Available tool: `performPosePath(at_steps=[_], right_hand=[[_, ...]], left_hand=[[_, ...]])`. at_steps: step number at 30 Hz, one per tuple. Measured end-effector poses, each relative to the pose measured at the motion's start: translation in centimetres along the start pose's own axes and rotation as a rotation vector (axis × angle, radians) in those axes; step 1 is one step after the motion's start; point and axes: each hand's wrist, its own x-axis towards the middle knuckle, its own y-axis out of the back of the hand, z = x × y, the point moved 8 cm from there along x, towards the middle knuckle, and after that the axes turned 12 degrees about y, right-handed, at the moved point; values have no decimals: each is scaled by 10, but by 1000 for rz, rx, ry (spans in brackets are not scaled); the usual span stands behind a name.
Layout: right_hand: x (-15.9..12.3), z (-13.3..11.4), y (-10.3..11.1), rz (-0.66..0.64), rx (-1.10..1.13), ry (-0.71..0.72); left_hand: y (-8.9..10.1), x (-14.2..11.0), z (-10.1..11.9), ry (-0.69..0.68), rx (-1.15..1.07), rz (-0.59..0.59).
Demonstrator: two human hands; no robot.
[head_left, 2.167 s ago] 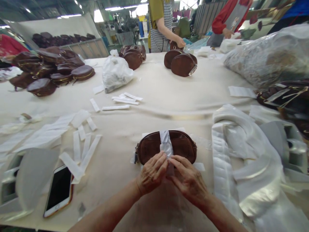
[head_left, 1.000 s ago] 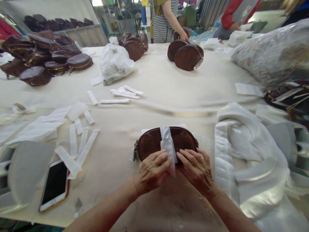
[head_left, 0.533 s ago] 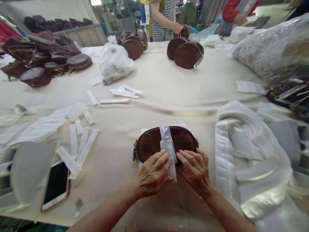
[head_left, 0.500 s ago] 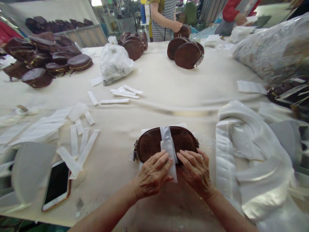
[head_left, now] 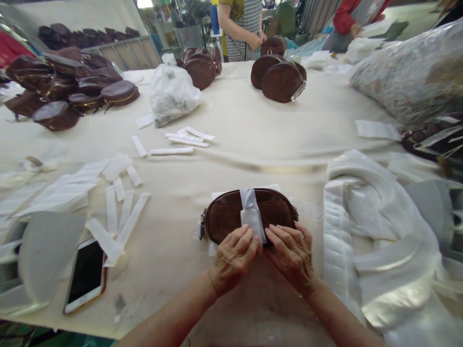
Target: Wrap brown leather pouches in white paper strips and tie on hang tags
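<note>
In the head view a small dark brown bag (head_left: 224,219) with rounded ends lies on the table in front of me. Around its middle runs a whitish strip of thin wrapping (head_left: 251,218). My left hand (head_left: 234,260) is closed at the bag's near edge, its fingertips pressing the strip's lower part there. Just to the right of the strip, my right hand (head_left: 292,258) grips the near side of the bag, fingers on top and thumb mostly hidden. Metal fittings show at the bag's left end.
White strips (head_left: 112,207) and a phone (head_left: 87,274) lie left. Foam wrapping (head_left: 343,241) is heaped right. Brown bags (head_left: 68,86) are piled far left, others (head_left: 282,82) stand at the back. Behind the table, a co-worker's hands (head_left: 257,39) are near a bag.
The strip's loose end, which hung over the bag's near edge, is now folded out of sight under my left fingers. My left hand shifted slightly right; my right hand stayed.
</note>
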Motion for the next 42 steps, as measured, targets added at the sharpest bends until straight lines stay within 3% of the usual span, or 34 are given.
performPosePath(at_steps=[4,8,14,19,23,26,34,42], right_hand=[[0,-5,7,-12,11,-1],[-23,-29,16,-42,54,16],[-53,-39,0,-91,169,-233],[-45,-38,-7,-65,227,-259],[-38,-31,9,60,351,-281],[-24,-23,23,114,270,-252],[13,-15,10,12,88,-39],[22,-17,6,80,291,18]], left_hand=[[0,-2,4,-22,29,32],[-1,-3,4,-22,38,28],[-1,-4,3,-30,30,33],[0,-4,3,-33,21,33],[0,-4,2,-4,-1,35],[0,-4,1,5,-9,37],[3,0,0,48,-12,28],[1,-3,-4,119,-3,45]])
